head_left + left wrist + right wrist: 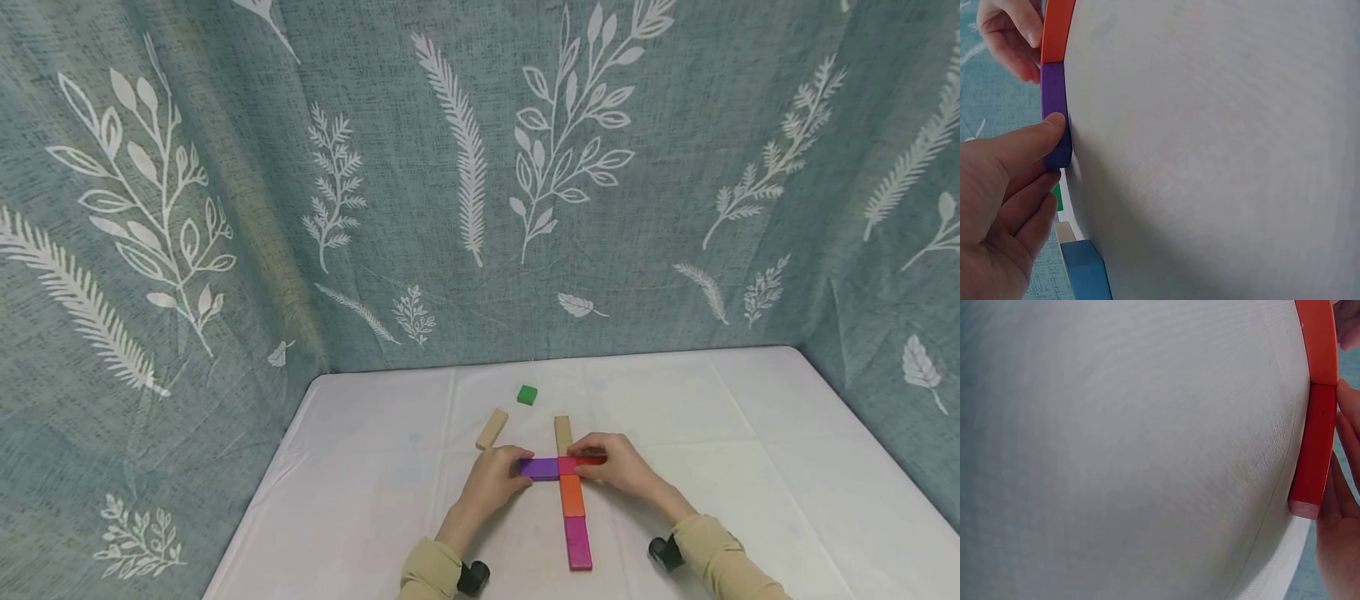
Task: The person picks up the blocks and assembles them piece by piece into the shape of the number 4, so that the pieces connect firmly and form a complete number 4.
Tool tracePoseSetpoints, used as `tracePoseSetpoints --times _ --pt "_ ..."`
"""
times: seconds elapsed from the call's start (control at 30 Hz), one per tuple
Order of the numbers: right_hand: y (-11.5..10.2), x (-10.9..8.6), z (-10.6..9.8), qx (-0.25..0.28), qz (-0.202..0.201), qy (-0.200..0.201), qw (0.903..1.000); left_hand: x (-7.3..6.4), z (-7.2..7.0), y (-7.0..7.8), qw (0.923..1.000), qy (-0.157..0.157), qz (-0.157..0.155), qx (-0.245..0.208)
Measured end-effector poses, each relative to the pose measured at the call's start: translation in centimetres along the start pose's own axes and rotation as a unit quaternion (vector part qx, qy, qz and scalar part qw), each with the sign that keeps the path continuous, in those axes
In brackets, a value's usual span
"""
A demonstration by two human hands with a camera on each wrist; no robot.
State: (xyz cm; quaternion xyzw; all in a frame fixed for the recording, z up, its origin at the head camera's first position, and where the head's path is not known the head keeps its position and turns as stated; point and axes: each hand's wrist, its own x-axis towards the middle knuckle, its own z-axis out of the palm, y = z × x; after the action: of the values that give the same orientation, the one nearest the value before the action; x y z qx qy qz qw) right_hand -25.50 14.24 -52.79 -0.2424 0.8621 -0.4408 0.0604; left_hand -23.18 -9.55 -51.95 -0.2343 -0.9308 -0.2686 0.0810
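Observation:
Several wooden blocks form a cross on the white table. My left hand [489,482] pinches the purple block [542,469], the left arm, between thumb and fingers. On the other side, my right hand [621,468] holds the red block [1316,444] with thumb and fingertips across its width, partly covering it in the head view. Between them sits a small pink-red block [567,466]. A natural wood block [563,433] extends beyond it; an orange block [572,497] and a magenta block [578,543] run in line toward me.
A loose natural wood block [492,428] lies beyond my left hand, and a small green block [527,395] farther back. The left wrist view shows a blue block [1087,269] beside that hand. Patterned teal curtains [480,183] hang around the white table [675,400].

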Motion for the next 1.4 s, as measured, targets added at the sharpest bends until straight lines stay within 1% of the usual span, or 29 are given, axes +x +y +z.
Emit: tracePoseSetpoints --times 0.27,0.77,1.1,1.27,1.33,1.4 --pt "-0.1 0.0 0.0 0.001 0.004 0.001 1.0000 -0.1 0.0 0.0 0.9999 -0.005 -0.010 -0.005" --pt "-0.1 0.0 0.0 -0.006 -0.002 0.002 1.0000 -0.2 0.1 0.0 0.9996 -0.009 -0.025 -0.013" --pt "0.0 0.0 0.1 -0.005 -0.004 0.000 1.0000 -0.2 0.0 0.2 0.9993 -0.010 -0.029 -0.019" --pt "-0.1 0.0 0.1 -0.009 0.002 0.001 1.0000 -0.2 -0.3 0.3 0.9997 0.005 -0.020 -0.017" --pt "-0.1 0.0 0.1 -0.009 0.003 0.002 1.0000 -0.3 -0.6 0.4 0.9995 0.013 -0.018 -0.022" --pt "-0.1 0.0 0.1 -0.008 0.004 0.003 1.0000 -0.4 -1.0 0.5 0.9989 0.019 -0.023 -0.036"
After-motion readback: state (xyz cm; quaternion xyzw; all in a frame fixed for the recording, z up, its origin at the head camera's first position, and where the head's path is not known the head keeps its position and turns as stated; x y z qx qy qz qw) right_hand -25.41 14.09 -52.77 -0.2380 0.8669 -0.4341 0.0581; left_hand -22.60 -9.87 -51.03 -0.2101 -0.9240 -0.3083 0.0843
